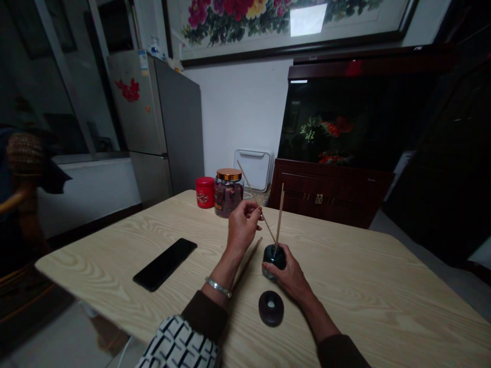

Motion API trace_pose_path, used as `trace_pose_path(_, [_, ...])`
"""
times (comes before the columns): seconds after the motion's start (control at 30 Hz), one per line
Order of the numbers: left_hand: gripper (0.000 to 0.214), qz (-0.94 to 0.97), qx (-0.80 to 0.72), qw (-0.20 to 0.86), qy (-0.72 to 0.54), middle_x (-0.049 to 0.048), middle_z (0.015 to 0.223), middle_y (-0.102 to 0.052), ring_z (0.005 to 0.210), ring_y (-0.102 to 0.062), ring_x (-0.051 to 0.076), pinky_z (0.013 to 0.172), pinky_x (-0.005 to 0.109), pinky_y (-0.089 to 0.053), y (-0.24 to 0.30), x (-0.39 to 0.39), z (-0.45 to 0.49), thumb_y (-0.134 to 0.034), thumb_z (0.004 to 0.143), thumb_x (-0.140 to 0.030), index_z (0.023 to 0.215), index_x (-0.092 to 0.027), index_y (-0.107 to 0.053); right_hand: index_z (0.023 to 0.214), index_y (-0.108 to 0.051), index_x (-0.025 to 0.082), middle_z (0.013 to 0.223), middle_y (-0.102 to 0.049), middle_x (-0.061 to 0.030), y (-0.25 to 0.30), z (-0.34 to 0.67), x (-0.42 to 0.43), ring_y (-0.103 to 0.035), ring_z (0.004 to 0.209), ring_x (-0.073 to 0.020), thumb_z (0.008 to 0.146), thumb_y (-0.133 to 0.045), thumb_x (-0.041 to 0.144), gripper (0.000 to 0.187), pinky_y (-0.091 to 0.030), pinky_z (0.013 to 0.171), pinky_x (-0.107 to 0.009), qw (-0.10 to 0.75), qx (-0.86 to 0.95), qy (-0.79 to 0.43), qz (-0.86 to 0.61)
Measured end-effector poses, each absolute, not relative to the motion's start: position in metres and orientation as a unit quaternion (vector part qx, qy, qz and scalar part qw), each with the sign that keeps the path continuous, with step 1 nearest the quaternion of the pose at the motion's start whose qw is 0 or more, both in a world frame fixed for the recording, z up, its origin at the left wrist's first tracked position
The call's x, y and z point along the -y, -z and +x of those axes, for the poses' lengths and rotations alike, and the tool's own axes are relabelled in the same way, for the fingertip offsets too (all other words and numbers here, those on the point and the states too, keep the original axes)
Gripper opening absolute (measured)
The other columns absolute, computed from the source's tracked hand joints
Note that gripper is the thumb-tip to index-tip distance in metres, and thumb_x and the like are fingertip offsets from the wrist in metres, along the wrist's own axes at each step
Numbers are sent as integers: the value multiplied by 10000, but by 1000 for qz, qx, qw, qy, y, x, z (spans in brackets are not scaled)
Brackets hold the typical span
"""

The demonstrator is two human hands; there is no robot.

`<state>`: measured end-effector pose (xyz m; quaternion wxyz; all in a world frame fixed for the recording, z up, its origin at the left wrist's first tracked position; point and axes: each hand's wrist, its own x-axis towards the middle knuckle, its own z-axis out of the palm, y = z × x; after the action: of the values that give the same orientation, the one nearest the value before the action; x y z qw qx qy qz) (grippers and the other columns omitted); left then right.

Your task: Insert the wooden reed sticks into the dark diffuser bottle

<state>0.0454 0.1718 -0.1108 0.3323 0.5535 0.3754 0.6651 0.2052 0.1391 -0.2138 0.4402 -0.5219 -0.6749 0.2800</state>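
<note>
While raised above the table, left hand: nearly closed, fingertips pinching a thin wooden stick partway along its length; silver bangle on the wrist; patterned sleeve at the forearm.

Right hand: fingers curled around a dark round pot, which it had firmly in hold; whether the pot touched the table could not be told.

Pointing: thin wooden stick slanted across the view, upper end away and to the left, lower tip down and right at the pot's top. Upright stick: stood from the pot, long axis near vertical, leaning slightly right.

Handling: judged best with a light fingertip pinch, the pot kept steady in the other palm, and the tip guided slowly along the stick's own line.

Nearby: loose wooden stick lay under the left forearm; dark round lid with a pale centre sat near the right forearm; black smartphone lay further left, all on a pale wood-grain table.

Beyond: red tin, glass jar of dried rosebuds with a gold lid, refrigerator, fish tank on a wooden cabinet, peony painting.
</note>
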Motion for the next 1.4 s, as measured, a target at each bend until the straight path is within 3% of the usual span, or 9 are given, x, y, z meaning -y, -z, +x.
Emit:
trace_pose_path(0.37, [176, 614, -394, 272, -628, 15, 759, -617, 666, -632, 141, 421, 165, -470, 123, -166, 55, -572, 820, -345, 880, -179, -571, 1143, -501, 238, 949, -646, -12, 214, 206, -140, -608, 840, -202, 699, -704, 471, 541, -453, 771, -318, 443, 676, -286, -514])
trace_pose_path(0.7, [81, 694, -436, 181, -544, -5, 795, -641, 727, -586, 123, 675, 227, -454, 144, -159, 61, -531, 832, -223, 853, -196, -605, 1139, -501, 242, 946, -651, -13, 215, 206, -140, -610, 833, -210, 691, -702, 465, 540, -455, 759, -327, 443, 678, -291, -510])
trace_pose_path(0.87, [105, 713, -455, 206, -491, 12, 834, -630, 740, -574, 134, 678, 237, -443, 161, -156, 61, -534, 802, -216, 866, -187, -612, 1175, -493, 238, 993, -654, -26, 215, 205, -141, -611, 868, -218, 701, -696, 434, 551, -458, 779, -333, 446, 678, -293, -505])
trace_pose_path(1.0, [206, 726, -461, 252, -444, 32, 961, -635, 783, -588, 133, 700, 236, -451, 174, -158, 45, -534, 784, -213, 981, -186, -589, 1163, -497, 235, 994, -652, -23, 215, 206, -140, -611, 873, -212, 705, -695, 432, 536, -459, 796, -333, 447, 681, -293, -500])
trace_pose_path(1.1, [232, 723, -540, 227, -365, 49, 968, -647, 815, -605, 158, 723, 261, -454, 184, -156, 24, -521, 788, -230, 1010, -186, -568, 1168, -502, 228, 994, -647, -27, 215, 206, -140, -610, 887, -214, 697, -699, 468, 564, -459, 817, -341, 446, 681, -286, -506])
trace_pose_path(1.27, [287, 739, -656, 99, -119, 135, 1010, -663, 951, -623, 290, 778, 366, -464, 195, -142, 6, -587, 733, -342, 955, -161, -607, 1180, -503, 236, 1004, -652, -30, 215, 206, -138, -617, 882, -215, 693, -697, 493, 584, -464, 813, -343, 443, 672, -284, -521])
trace_pose_path(1.4, [255, 743, -659, 96, -67, 159, 1051, -675, 998, -632, 287, 795, 351, -475, 194, -138, 11, -526, 776, -272, 969, -157, -646, 1181, -505, 236, 1015, -652, -33, 215, 206, -138, -617, 893, -217, 691, -698, 501, 589, -462, 818, -341, 441, 673, -279, -524])
